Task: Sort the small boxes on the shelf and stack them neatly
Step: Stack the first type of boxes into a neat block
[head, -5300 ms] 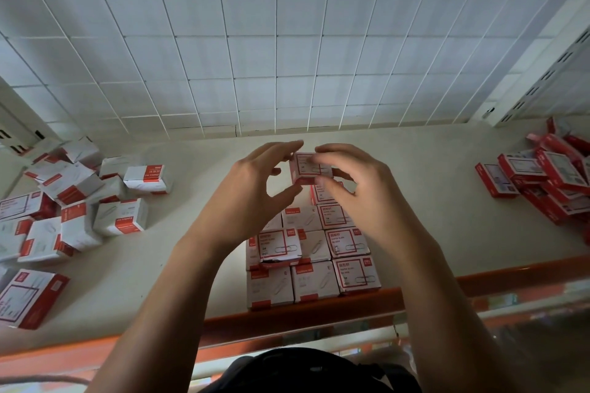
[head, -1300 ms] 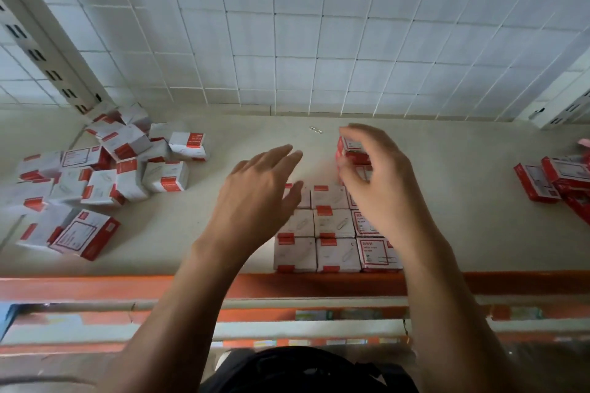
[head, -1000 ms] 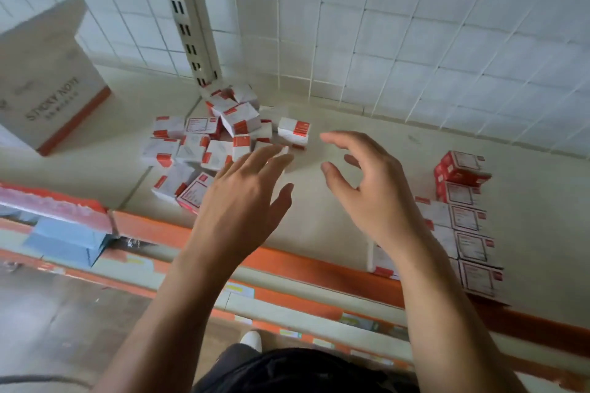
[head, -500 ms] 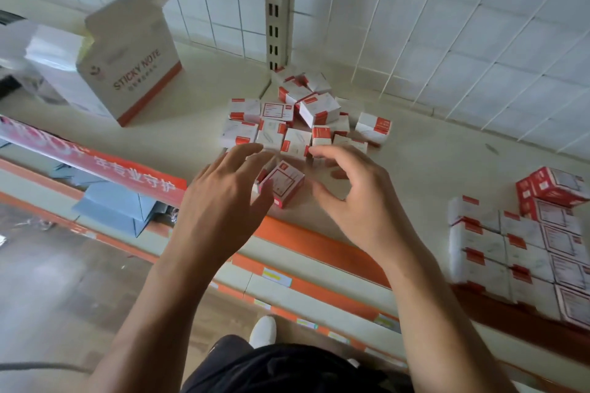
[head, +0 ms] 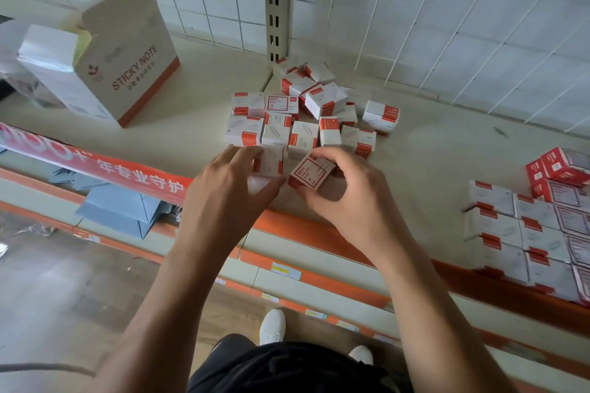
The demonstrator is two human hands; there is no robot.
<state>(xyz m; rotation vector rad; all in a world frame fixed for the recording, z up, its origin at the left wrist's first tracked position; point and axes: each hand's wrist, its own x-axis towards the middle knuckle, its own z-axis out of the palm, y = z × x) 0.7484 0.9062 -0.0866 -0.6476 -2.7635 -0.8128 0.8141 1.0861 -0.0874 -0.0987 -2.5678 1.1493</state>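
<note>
A loose heap of small red-and-white boxes (head: pixel 306 112) lies on the beige shelf (head: pixel 431 163) near the upright post. My right hand (head: pixel 348 198) pinches one small red-labelled box (head: pixel 311 172) at the heap's front edge, fingers and thumb curled round it. My left hand (head: pixel 223 195) grips a white box with a red stripe (head: pixel 269 161) beside it. At the right edge, a neat stacked block of the same boxes (head: pixel 536 230) stands along the shelf's front.
An opened "STICKY NOTE" carton (head: pixel 127 64) stands at the left on the shelf. A slotted metal upright (head: pixel 277 0) and a white wire grid (head: pixel 447 25) back the shelf. An orange rail (head: pixel 335 233) edges the front. My feet and the floor lie below.
My view swung left from the stacked block to the loose heap. Both hands, empty and open half a second ago, reached the heap's front and each closed on a box.
</note>
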